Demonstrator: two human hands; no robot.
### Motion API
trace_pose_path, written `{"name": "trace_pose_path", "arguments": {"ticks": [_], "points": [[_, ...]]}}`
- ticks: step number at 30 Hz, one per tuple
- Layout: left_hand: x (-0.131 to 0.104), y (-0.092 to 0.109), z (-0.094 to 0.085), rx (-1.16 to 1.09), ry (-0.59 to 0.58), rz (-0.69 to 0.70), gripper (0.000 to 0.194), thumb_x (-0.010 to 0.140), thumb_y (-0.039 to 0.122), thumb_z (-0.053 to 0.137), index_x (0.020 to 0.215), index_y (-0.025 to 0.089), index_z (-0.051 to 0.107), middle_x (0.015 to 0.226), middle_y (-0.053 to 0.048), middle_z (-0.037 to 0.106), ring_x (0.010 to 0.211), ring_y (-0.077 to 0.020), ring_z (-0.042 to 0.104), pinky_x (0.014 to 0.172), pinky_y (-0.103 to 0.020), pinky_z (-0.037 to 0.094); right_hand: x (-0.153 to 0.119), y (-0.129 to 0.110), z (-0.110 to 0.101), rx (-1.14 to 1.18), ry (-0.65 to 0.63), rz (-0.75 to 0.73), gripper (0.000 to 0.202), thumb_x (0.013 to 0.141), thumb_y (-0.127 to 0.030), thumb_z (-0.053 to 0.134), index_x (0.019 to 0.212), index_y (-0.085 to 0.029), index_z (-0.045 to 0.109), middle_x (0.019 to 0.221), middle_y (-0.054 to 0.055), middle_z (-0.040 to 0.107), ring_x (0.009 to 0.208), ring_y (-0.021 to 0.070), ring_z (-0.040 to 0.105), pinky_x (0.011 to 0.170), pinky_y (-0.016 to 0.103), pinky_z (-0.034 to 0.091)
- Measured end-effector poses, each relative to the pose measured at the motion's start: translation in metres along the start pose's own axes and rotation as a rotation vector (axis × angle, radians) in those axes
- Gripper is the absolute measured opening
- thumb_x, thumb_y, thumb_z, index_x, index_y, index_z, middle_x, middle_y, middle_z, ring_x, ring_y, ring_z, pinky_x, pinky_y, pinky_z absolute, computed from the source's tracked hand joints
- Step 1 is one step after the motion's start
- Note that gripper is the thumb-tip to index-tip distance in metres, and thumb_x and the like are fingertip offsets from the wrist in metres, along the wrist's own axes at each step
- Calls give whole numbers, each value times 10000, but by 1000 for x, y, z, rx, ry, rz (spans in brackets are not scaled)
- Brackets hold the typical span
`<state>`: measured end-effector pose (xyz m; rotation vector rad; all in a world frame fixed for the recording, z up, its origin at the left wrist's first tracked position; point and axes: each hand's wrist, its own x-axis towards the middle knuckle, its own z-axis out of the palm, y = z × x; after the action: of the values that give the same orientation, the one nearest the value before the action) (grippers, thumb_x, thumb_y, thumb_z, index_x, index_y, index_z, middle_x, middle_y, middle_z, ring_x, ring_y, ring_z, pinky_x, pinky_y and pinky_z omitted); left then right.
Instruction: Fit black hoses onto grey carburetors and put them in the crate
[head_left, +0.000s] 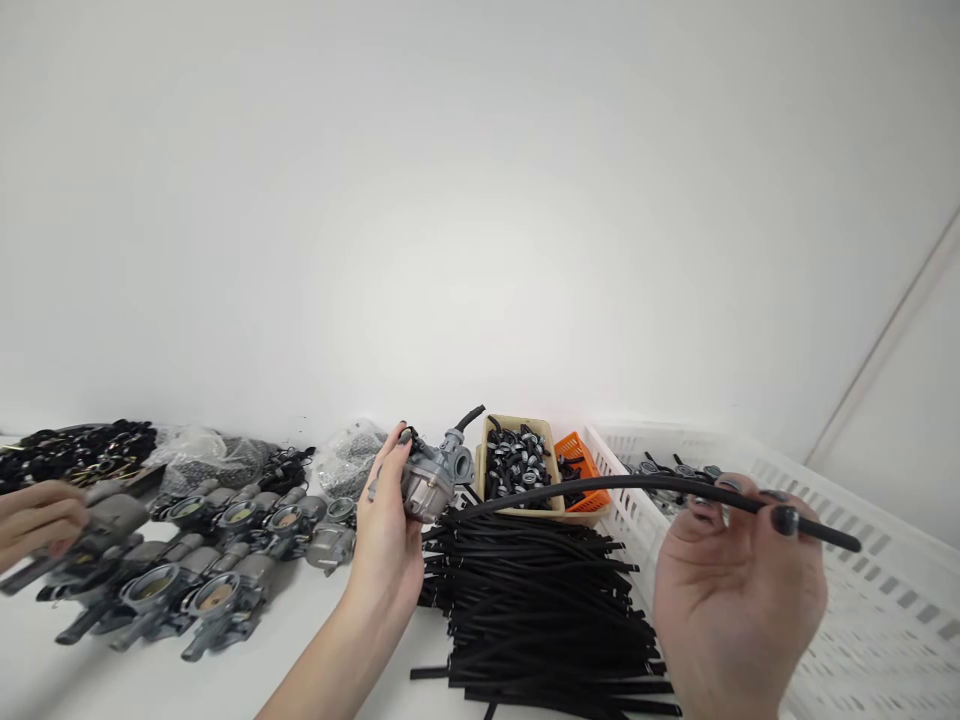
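Observation:
My left hand [391,525] is wrapped round a small grey metal carburetor [431,487], which it holds raised above the table. A short black tube sticks up from the carburetor's upper right. Between thumb and fingers, my right hand [739,590] pinches a long black rubber hose [615,482] near its right end. The hose arches leftward across the view, and its far end reaches the carburetor's lower side; whether it is fitted on there I cannot tell. Beneath lies a thick pile of similar black hoses [547,620].
Several carburetors [217,595] stand in rows at left, where another person's hand [41,520] touches one. A cream bin [556,450] of small black-and-silver parts and an orange basket [592,462] stand at the back. A white crate [885,570] holds carburetors at right. A wall rises behind.

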<state>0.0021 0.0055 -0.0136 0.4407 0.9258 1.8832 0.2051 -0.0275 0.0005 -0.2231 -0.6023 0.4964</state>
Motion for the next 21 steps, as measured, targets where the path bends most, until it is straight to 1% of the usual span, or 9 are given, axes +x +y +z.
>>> {"name": "trace_pose_path", "arguments": {"ticks": [4,6,8,10,11,12,16,18,21], "points": [[-1,1,2,-7,7,-26,356,904,319,680,1259,346,708,1282,-6,711,972,-146,731,626,-158,561,-1,0,0,-3,33,14,231,683,-209,895,787,-200,689,777,-48,722,564,73,609,506,162,561],[-2,1,2,-13,12,-31,360,902,307,680,1260,337,708,1263,-21,718,938,-154,737,647,-180,574,-2,0,-1,-4,50,39,256,673,-223,905,802,-195,685,784,-45,720,577,73,616,511,150,565],[-2,2,3,-15,18,-33,362,902,302,678,1262,327,708,1257,-31,719,923,-159,737,662,-197,583,0,0,-4,-15,48,78,279,699,-221,894,899,-197,701,792,-44,713,604,65,624,549,131,574],[-3,2,2,-18,15,-30,364,903,297,675,1264,323,707,1262,-30,717,907,-152,736,636,-186,573,4,1,-7,-41,19,136,394,742,-184,866,1086,-255,688,800,-52,704,629,57,629,582,120,574],[-3,3,2,-20,12,-29,365,903,294,674,1266,324,707,1268,-27,716,899,-146,735,614,-175,563,8,2,-9,-55,-5,164,442,758,-165,851,1139,-294,668,803,-55,703,608,50,613,562,110,557],[-3,3,3,-20,11,-29,367,902,293,674,1266,326,707,1276,-22,713,893,-141,734,595,-167,553,11,5,-10,-65,-36,192,435,768,-158,841,1132,-314,662,805,-54,706,566,41,584,522,96,528],[-6,4,3,-11,23,-39,357,891,301,685,1245,337,719,1311,-3,699,903,-135,733,559,-154,538,18,27,-12,-62,-198,380,201,753,-204,848,882,-225,695,797,-34,716,431,3,428,391,73,400],[-6,2,3,-15,20,-41,355,890,298,685,1242,336,721,1318,-1,697,945,-143,734,576,-154,547,11,44,-12,-55,-265,524,228,739,-239,852,932,-225,731,873,-11,749,456,8,450,396,83,408],[-5,0,4,-17,-8,-32,360,892,298,684,1249,336,717,1314,-2,702,1024,-161,730,629,-160,569,-14,69,-11,-85,-338,694,388,667,-263,887,1034,-253,762,1006,34,792,548,47,569,431,114,454]]}}
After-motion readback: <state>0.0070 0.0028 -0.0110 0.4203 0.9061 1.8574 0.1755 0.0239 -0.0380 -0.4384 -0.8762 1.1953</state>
